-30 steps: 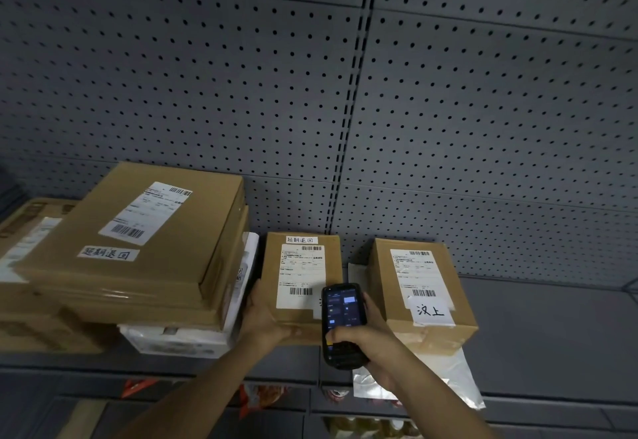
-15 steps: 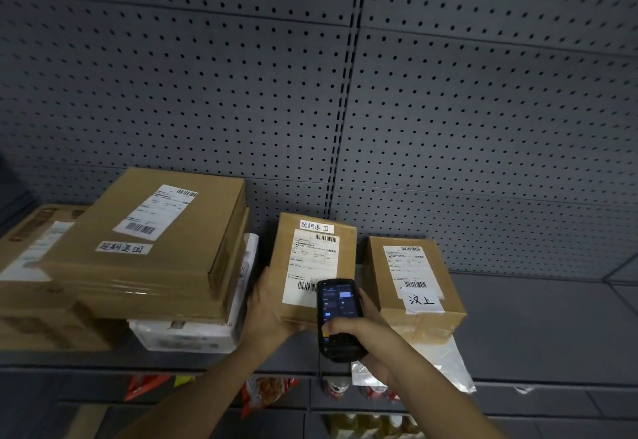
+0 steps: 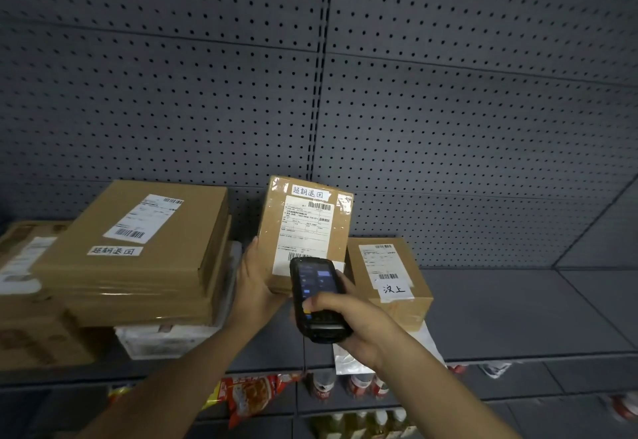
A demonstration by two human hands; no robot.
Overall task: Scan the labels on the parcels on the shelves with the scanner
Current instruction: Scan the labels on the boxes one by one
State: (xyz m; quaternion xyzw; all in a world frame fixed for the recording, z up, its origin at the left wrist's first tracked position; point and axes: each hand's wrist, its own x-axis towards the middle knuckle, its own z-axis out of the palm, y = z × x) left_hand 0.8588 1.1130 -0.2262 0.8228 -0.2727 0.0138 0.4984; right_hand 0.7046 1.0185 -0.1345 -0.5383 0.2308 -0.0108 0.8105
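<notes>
My left hand (image 3: 255, 283) grips the lower left edge of a small brown parcel (image 3: 305, 228) and holds it tilted up, its white label facing me. A black handheld scanner (image 3: 316, 297) with a lit screen is in my right hand (image 3: 352, 324), right in front of the label's lower barcode. To the right, another small labelled parcel (image 3: 388, 281) lies on the grey shelf (image 3: 518, 314). On the left a large flat labelled parcel (image 3: 138, 245) tops a stack.
More cardboard boxes (image 3: 24, 286) and a white packet (image 3: 165, 338) sit under and left of the stack. A clear plastic bag (image 3: 348, 359) hangs over the shelf edge. Snack bags (image 3: 252, 393) and bottles (image 3: 345, 383) fill the lower shelf. A perforated grey back wall (image 3: 448, 110) stands behind.
My left hand has lifted and tilted the middle parcel up off the shelf. The scanner rose with it, staying in front of the label.
</notes>
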